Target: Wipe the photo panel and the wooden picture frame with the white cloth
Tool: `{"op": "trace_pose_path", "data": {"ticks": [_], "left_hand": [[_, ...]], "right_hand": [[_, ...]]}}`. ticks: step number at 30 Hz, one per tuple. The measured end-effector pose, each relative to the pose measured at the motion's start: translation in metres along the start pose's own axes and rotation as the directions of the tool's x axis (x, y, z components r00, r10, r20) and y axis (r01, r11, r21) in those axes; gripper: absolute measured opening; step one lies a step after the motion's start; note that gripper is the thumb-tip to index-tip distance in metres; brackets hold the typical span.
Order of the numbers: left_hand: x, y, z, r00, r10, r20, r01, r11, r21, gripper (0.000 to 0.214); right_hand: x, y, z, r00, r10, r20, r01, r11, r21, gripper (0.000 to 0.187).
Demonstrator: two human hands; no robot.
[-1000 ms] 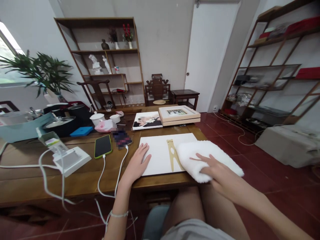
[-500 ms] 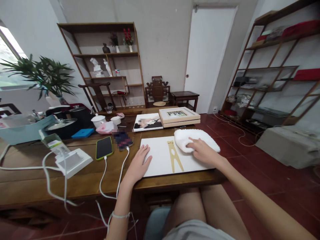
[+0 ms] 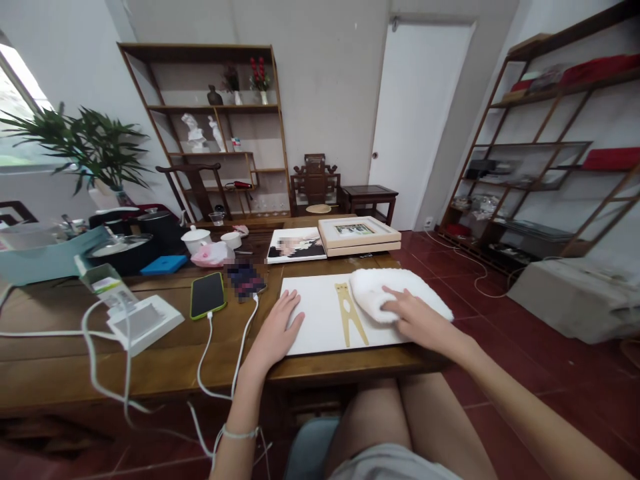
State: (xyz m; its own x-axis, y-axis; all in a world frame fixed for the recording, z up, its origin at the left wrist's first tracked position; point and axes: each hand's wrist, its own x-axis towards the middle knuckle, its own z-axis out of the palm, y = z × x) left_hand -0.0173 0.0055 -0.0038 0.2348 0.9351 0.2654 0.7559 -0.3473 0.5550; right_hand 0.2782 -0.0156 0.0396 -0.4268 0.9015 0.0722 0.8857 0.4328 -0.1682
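My left hand lies flat with its fingers stretched out on the left edge of a white board. On the middle of the board is a flat gold cat-shaped piece with long legs. A fluffy white towel, folded or bunched up, rests over the board's right part. My right hand grips the towel's near side, its index finger stretched along the top. The other fingertips are partly sunk in the pile or hidden.
Beyond the board are a picture panel and stacked wooden frames. To the left lie a green-cased phone, a second phone, white cables and an open white box. The table's right edge is near the towel.
My right hand and the towel have slid a little to the right and towards me across the board. My left hand stays in place on the board.
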Motion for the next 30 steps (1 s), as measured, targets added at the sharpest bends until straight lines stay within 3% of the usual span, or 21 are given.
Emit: {"op": "trace_pose_path", "data": {"ticks": [4, 7, 10, 15, 19, 22, 30], "left_hand": [[0.000, 0.000, -0.001, 1.000, 0.013, 0.004, -0.013, 1.000, -0.006, 0.049], [0.000, -0.001, -0.001, 1.000, 0.021, -0.009, -0.021, 1.000, -0.013, 0.046], [0.000, -0.003, 0.000, 1.000, 0.012, -0.007, -0.012, 1.000, -0.012, 0.047], [0.000, -0.003, 0.002, 1.000, 0.013, -0.004, -0.013, 1.000, -0.005, 0.049], [0.000, -0.002, 0.002, 1.000, 0.017, -0.001, -0.017, 1.000, -0.001, 0.048], [0.000, -0.002, 0.001, 1.000, 0.020, -0.004, -0.020, 1.000, 0.000, 0.047], [0.000, -0.001, 0.000, 1.000, 0.021, 0.008, -0.021, 1.000, 0.010, 0.047]], "right_hand": [[0.062, 0.010, -0.002, 0.996, 0.051, -0.071, -0.050, 0.999, 0.015, 0.057], [0.086, 0.001, -0.002, 0.996, 0.040, -0.077, -0.038, 0.999, 0.025, 0.053], [0.074, -0.020, 0.005, 0.998, 0.012, -0.060, -0.010, 0.999, 0.036, 0.057], [-0.003, -0.058, 0.017, 0.996, -0.091, -0.002, 0.091, 0.993, 0.069, 0.061], [-0.048, -0.070, 0.009, 0.985, -0.146, 0.094, 0.138, 0.986, 0.096, 0.059], [-0.043, -0.065, 0.003, 0.981, -0.160, 0.109, 0.148, 0.983, 0.106, 0.063], [0.035, -0.041, 0.011, 0.995, -0.098, -0.014, 0.098, 0.992, 0.083, 0.060]]}}
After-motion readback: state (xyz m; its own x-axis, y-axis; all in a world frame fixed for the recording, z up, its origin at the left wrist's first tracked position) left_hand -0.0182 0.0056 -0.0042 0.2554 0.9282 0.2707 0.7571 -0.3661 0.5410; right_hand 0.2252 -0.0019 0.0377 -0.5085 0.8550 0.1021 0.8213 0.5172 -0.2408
